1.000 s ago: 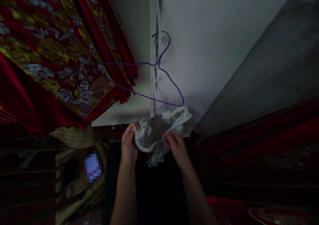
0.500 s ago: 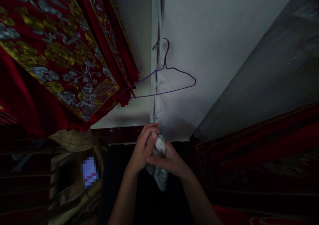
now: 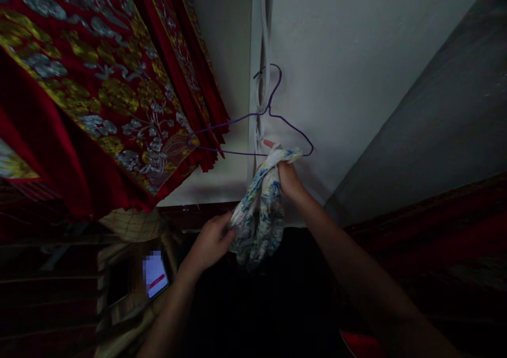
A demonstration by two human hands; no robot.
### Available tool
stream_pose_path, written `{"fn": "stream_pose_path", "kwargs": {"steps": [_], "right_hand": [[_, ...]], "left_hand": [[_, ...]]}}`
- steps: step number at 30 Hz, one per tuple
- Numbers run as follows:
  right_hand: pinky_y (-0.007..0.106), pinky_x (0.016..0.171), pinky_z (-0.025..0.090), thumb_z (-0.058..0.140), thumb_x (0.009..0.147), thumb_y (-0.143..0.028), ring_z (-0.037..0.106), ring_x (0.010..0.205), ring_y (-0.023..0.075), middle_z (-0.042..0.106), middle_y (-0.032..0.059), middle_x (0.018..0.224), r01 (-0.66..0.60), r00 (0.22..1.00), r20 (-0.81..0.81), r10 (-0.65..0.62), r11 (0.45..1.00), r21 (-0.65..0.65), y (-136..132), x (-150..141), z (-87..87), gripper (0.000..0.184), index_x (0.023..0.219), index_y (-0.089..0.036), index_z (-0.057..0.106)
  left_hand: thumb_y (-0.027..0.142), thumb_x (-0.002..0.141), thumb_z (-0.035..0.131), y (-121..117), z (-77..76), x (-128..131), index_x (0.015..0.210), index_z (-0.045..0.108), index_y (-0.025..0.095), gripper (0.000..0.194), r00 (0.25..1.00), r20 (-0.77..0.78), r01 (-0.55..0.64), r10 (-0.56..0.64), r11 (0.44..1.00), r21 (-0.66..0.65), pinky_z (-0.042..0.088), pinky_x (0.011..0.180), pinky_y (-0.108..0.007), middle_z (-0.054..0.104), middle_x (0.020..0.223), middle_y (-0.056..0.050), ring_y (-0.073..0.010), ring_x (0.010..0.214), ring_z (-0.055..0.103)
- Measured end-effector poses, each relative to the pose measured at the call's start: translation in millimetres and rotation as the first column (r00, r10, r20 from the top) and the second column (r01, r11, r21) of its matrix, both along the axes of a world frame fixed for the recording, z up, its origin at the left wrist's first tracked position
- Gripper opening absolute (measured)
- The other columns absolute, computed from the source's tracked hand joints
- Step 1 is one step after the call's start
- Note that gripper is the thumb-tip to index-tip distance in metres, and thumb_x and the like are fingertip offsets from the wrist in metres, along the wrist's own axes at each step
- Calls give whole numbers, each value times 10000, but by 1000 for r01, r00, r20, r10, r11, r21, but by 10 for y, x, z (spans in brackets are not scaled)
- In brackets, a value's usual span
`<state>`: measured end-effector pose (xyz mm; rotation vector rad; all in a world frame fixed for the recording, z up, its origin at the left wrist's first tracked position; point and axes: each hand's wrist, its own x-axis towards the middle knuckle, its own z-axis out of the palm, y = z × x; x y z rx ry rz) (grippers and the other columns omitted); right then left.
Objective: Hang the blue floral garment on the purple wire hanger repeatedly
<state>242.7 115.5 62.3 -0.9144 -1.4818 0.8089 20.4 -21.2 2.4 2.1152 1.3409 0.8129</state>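
A small white cloth with a blue floral print hangs between my two hands. My right hand is raised and closed on the cloth's upper end, right below the bottom wire of a purple wire hanger. My left hand is lower and pinches the cloth's lower left edge. The hanger hangs by its hook from a white cord on the pale wall.
A red curtain with gold and silver flowers hangs at the left, close to the hanger. A lit phone screen lies at lower left among beige cloth. Dark red fabric fills the right side below a grey slanted surface.
My hands were together low with the cloth bunched. My right hand has now lifted one end of the cloth up to the hanger, while the left hand stays low holding the other end.
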Motion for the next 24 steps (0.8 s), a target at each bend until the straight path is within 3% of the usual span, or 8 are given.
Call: {"fn": "stream_pose_path", "kwargs": {"steps": [5, 9, 12, 14, 16, 19, 22, 24], "right_hand": [[419, 992, 471, 412, 828, -482, 639, 970, 267, 714, 65, 874, 82, 984, 155, -81, 997, 4, 297, 102, -247, 346, 840, -237, 655], [346, 774, 507, 483, 771, -415, 618, 778, 224, 673, 41, 743, 129, 977, 165, -133, 991, 34, 146, 419, -328, 234, 697, -223, 593], [300, 661, 468, 539, 751, -369, 597, 692, 196, 650, 23, 686, 152, 966, 210, -154, 988, 26, -22, 676, -280, 193, 682, -202, 607], [283, 602, 427, 553, 748, -350, 572, 641, 184, 624, 17, 641, 192, 945, 267, -190, 981, 20, -115, 818, -200, 190, 647, -195, 597], [276, 570, 387, 560, 739, -333, 539, 598, 172, 594, 12, 599, 235, 918, 320, -236, 971, 41, -189, 923, -100, 190, 609, -196, 586], [269, 565, 361, 565, 692, -275, 517, 585, 162, 576, 2, 570, 271, 892, 350, -285, 959, 89, -275, 1005, 33, 132, 587, -197, 582], [264, 556, 346, 567, 661, -246, 491, 567, 148, 556, -9, 555, 282, 894, 339, -293, 956, 83, -340, 999, 92, 92, 586, -195, 574], [263, 547, 330, 570, 668, -252, 469, 553, 139, 533, -15, 540, 272, 903, 324, -282, 959, 77, -376, 956, 91, 111, 572, -198, 552]], "left_hand": [[228, 866, 518, -33, 157, -116, 943, 631, 165, 151, 997, -45, -64, 63, 998, -9, 439, 662, -265, 634, 782, -13, -177, 691, 591], [333, 908, 560, -93, 108, -219, 1038, 660, 192, 216, 967, -253, -36, 19, 997, -61, 483, 724, -288, 706, 850, -47, -226, 786, 679], [243, 848, 594, -48, 103, -320, 1094, 695, 224, 267, 903, -427, 12, -48, 996, -88, 506, 792, -314, 750, 914, -69, -264, 879, 716], [180, 815, 582, 58, 177, -398, 1092, 723, 242, 317, 875, -471, 60, -110, 991, -118, 517, 833, -324, 766, 958, -70, -265, 923, 719], [121, 790, 548, 209, 325, -480, 1077, 754, 239, 372, 863, -485, 108, -142, 989, -96, 520, 894, -342, 774, 991, -78, -259, 959, 713], [68, 772, 494, 417, 646, -572, 1137, 768, 232, 485, 860, -509, 120, -40, 985, 126, 451, 1072, -464, 771, 1135, -93, -289, 1133, 661], [66, 793, 456, 471, 974, -567, 1167, 762, 274, 526, 842, -523, 92, 134, 919, 384, 243, 1202, -645, 662, 1407, -28, -362, 1451, 414], [73, 811, 446, 423, 1141, -512, 1157, 760, 283, 512, 822, -538, 102, 187, 881, 461, 164, 1223, -679, 552, 1527, 22, -376, 1548, 239]]}}
